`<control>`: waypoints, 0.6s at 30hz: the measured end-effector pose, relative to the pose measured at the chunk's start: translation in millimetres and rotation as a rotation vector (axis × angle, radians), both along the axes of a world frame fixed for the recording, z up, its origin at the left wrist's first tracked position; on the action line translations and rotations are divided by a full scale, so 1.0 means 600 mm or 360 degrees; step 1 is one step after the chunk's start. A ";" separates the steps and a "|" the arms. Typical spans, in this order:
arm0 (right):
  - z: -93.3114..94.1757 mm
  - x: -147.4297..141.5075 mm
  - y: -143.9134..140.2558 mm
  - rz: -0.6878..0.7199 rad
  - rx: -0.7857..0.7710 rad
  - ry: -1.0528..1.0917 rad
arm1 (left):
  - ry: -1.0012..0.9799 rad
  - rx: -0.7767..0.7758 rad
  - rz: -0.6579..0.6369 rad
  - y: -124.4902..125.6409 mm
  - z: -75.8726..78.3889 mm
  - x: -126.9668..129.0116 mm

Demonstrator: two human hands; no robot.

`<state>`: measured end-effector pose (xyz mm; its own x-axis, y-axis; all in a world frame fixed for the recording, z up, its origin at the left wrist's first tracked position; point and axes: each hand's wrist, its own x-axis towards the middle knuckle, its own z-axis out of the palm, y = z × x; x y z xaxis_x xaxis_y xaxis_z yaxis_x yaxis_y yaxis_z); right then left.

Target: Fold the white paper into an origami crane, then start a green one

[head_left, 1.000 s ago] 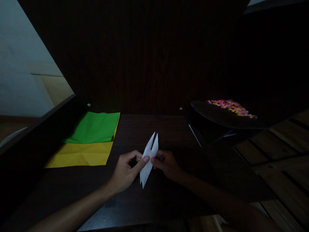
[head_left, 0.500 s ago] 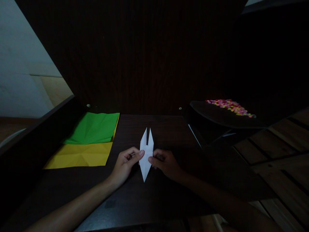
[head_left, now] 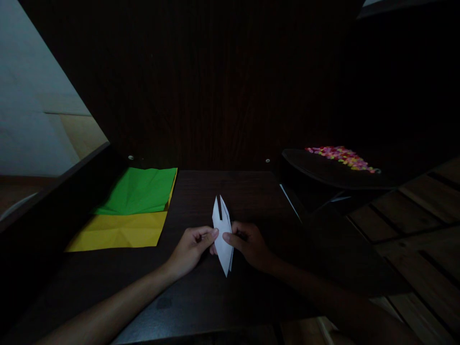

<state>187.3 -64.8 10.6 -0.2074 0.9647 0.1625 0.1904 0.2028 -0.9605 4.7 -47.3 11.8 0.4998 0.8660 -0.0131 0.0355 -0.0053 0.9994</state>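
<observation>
Head view: folded white paper (head_left: 224, 257) is mid-frame, near the middle of the dark desk (head_left: 201, 306), with 2 points up, a narrow slit between them, and the lower end tapering toward the wearer. Left hand (head_left: 190, 253) has the left edge pinched, thumb on the near face, fingers curled behind. Right hand (head_left: 253, 245) mirrors it: thumb flat on the face near the right edge, fingers tucked at the back. Both grips are closed down to paper thickness, nothing else in them. Pinching at mid-length from 2 sides probably keeps the layers together and leaves both ends free; the right side shows a second layer slightly fanned out. Too dim to say if the lower tip touches the desk or hangs just above it. Green sheet (head_left: 138, 191) lies over the far part of the yellow sheet (head_left: 122, 234), both creased, left of the hands, likely parked there to free the working area. Multicoloured bits (head_left: 343, 158) are heaped on the dark ledge (head_left: 312, 168) at far right, well apart from the hands.
</observation>
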 end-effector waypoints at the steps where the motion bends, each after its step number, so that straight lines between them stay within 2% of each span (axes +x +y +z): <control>1: 0.000 0.000 0.000 0.0000 0.0005 0.0013 | 0.0003 0.0009 0.0008 -0.001 0.000 0.000; 6: -0.001 0.004 0.001 0.0134 -0.0141 0.0110 | 0.0014 0.0015 0.0032 -0.004 0.003 -0.002; 12: -0.001 0.007 0.005 0.0178 -0.0179 0.0118 | 0.0010 0.0026 0.0098 -0.004 0.002 -0.007; 18: -0.003 0.006 0.009 0.0329 -0.0146 0.0028 | -0.0205 -0.0146 0.0017 -0.003 0.010 -0.006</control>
